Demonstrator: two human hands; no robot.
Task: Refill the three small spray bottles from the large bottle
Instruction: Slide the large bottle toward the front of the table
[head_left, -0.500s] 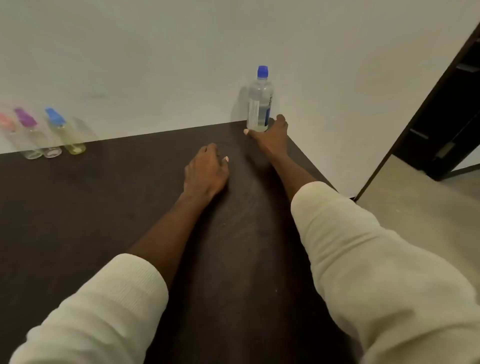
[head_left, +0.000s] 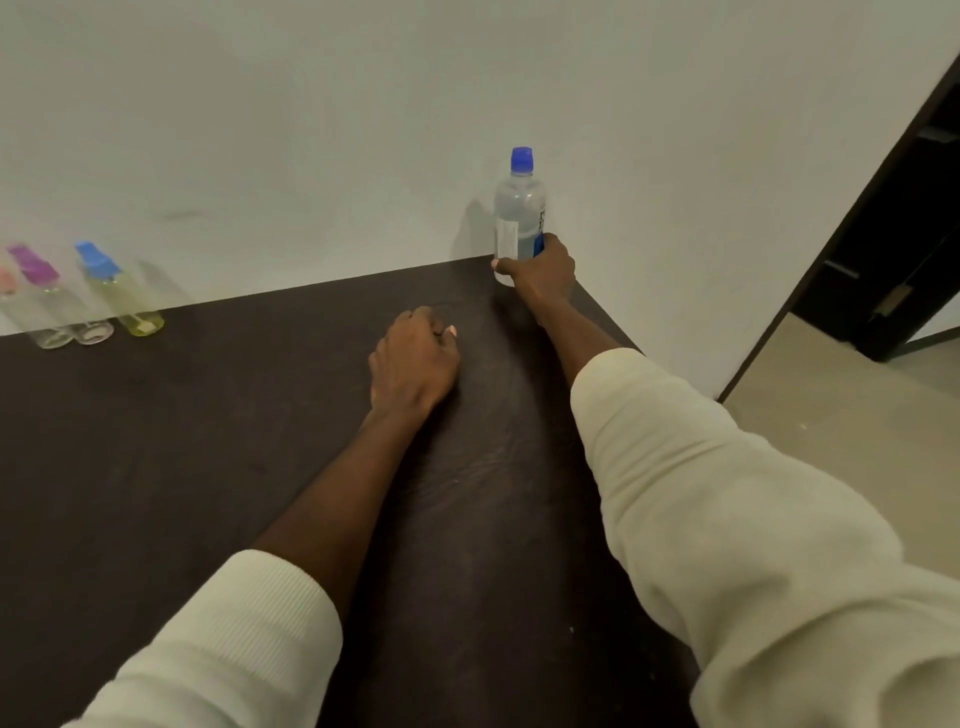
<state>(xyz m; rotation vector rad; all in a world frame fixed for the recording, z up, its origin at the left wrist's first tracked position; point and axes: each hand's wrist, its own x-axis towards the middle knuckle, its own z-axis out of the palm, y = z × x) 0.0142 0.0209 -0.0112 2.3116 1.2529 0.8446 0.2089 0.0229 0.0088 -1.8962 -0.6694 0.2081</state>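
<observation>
A large clear bottle (head_left: 518, 208) with a blue cap stands upright at the far right corner of the dark table (head_left: 208, 441), against the wall. My right hand (head_left: 540, 273) grips its lower part, thumb on the near side. My left hand (head_left: 413, 358) rests on the table with its fingers curled under, holding nothing. At the far left stand three small spray bottles: one with a blue cap (head_left: 117, 291) and yellowish liquid, one with a purple cap (head_left: 57, 296), and one with a pink cap (head_left: 15, 306) cut off by the frame edge.
A white wall (head_left: 311, 130) runs along the table's far edge. The table's right edge drops off to a light floor (head_left: 831, 415). A dark doorway (head_left: 893, 249) opens at the far right.
My right hand has slid further forward and closed round the large bottle's base. The left hand has barely moved.
</observation>
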